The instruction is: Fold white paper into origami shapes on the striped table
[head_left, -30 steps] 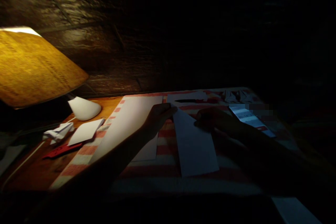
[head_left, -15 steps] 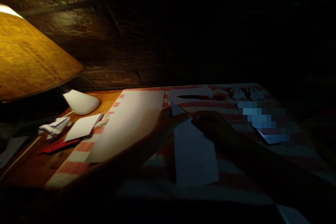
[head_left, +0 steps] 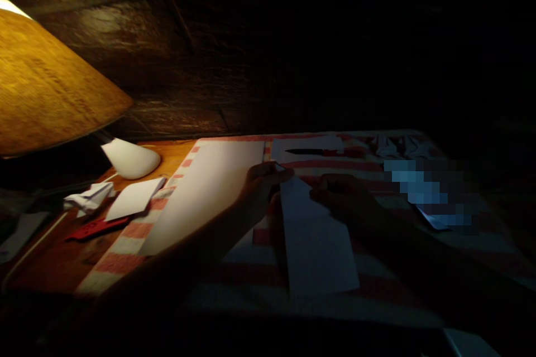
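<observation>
Left hand [head_left: 263,181] pinches the tapered top of a long, narrow white paper strip [head_left: 320,251]; right hand [head_left: 337,195], fingers curled, grips its slanted right edge, forearms angling in from both sides. Strip shows a faint crosswise crease and squared near end, over a red-and-white striped cloth [head_left: 121,262], right of a larger white paper sheet [head_left: 218,184]. Far left, yellow-brown lampshade [head_left: 54,78], its markings too blurred to read.

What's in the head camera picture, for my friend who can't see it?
Two hands hold a piece of white paper over a striped cloth in dim light. Behind them, a knife lies on another sheet; a lamp glows at the picture's left.
</observation>
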### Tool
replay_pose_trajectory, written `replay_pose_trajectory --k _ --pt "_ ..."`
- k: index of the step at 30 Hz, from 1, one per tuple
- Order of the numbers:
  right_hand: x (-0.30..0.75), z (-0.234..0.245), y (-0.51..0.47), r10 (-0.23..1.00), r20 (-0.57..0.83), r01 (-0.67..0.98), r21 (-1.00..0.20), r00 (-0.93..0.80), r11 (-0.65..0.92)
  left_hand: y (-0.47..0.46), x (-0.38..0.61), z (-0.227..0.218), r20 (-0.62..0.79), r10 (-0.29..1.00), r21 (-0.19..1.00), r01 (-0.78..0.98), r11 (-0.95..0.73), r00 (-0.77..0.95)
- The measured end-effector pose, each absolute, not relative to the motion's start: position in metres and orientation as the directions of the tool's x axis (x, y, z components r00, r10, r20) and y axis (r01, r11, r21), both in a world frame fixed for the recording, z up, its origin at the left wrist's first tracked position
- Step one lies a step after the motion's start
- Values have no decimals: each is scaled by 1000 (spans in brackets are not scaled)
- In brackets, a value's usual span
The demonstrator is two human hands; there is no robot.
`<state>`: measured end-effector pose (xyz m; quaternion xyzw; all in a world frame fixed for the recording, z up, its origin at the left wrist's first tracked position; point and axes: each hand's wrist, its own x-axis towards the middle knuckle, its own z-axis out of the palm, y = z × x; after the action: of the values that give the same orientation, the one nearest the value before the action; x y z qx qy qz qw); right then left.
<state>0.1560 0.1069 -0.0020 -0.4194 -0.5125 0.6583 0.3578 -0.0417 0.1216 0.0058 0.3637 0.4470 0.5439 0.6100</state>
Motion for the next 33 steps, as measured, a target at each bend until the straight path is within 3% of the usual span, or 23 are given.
replay_pose_trajectory --k 11,19,23,25,29,33 --pt "155 -2 107 900 -181 -41 -976 -397 -214 124 -39 9 -124 991 929 -357 99 -46" --pt "154 4 104 915 -174 -42 -978 -365 -203 121 -38 14 -6 998 951 -308 -14 -64" --pt "157 1 104 932 -179 -133 -964 -314 -230 119 -40 9 -157 984 922 -344 176 83" --pt "158 0 105 947 -172 -201 -952 -273 -231 115 -40 7 -207 960 927 -275 254 190" --pt "160 1 106 965 -150 -251 -947 -214 -203 107 -38 7 -185 931 974 -67 216 313" --pt "160 3 104 962 -130 -253 -948 -239 -191 106 -38 6 -168 947 983 -26 182 274"
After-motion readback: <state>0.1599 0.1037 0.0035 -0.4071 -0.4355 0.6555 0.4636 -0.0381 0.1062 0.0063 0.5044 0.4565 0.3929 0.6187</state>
